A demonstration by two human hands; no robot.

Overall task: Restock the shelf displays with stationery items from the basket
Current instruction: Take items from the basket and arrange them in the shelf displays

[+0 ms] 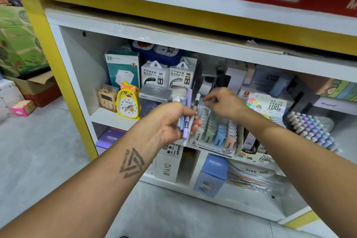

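My left hand point(174, 121) grips a bundle of pens point(187, 116) upright in front of the middle shelf: a purple one, a blue one and a white one with a black tip. My right hand point(222, 104) hovers just right of the pens, above a display tray of pastel lead refill cases point(216, 133), with thumb and forefinger pinched together; I cannot tell whether they hold anything. The basket is not in view.
The white shelf unit point(108, 116) holds a yellow duck alarm clock point(127, 102), power bank boxes point(154, 74), a rack of pastel pens point(313, 131) at right and boxes point(212, 174) on the lower shelf. A yellow post point(58, 67) frames the left side; grey floor lies below.
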